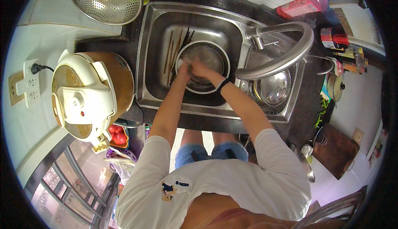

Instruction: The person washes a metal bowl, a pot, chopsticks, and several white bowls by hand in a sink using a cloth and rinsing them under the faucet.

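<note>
A round metal bowl point(203, 42) with what looks like water in it rests in the left basin of a stainless steel sink point(155, 36). Both hands are inside the bowl's rim, close together. My left hand point(184, 68) is near the bowl's left side, with my right hand point(199, 68) beside it, a dark band on that wrist. Motion blurs the fingers, so whether they grip anything is unclear. Several chopsticks point(172, 52), some brown and some dark, lie on the basin floor left of the bowl, partly hidden by it.
A curved steel faucet point(306, 47) arches over the right basin, above a shiny metal bowl point(275, 87). Left of the sink stands an electric cooker point(84, 95); a perforated colander point(107, 0) hangs above it. Bottles point(334, 38) and a wooden cutting board point(335, 151) are on the right.
</note>
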{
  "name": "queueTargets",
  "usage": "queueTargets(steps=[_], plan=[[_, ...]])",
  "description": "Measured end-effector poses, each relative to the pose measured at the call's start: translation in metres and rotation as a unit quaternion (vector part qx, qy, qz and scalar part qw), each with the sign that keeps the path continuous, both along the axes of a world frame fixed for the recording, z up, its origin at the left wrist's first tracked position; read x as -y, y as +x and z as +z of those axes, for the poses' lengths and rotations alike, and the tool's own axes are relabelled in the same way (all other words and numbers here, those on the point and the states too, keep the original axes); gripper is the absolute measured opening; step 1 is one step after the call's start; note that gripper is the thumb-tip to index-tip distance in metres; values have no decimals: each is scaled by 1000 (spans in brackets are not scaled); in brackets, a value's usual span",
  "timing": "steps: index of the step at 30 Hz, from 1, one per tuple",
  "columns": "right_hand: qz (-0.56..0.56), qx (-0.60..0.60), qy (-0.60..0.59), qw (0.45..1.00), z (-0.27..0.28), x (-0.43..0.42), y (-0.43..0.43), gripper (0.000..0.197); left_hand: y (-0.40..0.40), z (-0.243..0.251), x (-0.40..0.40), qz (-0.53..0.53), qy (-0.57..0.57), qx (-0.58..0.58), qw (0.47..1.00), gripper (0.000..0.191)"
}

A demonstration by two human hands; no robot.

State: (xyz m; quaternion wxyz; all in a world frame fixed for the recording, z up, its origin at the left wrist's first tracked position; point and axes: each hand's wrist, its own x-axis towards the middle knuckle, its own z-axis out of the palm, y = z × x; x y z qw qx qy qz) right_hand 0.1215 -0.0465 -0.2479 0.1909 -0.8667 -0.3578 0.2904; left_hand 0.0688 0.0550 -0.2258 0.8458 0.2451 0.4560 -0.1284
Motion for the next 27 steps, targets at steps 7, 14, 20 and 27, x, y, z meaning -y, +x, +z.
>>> queueTargets(steps=[7,14,20,27], plan=[[277,-138,-270,912,68,24,7,29,-9,-38,-16,24,21,59,998,61],[35,142,-168,975,17,19,6,33,1,20,3,-3,6,27,1000,52],[167,-226,1,960,81,15,6,37,-7,14,-6,19,87,73,993,65],[64,11,-287,956,5,43,5,35,7,14,6,-14,16,95,995,67]])
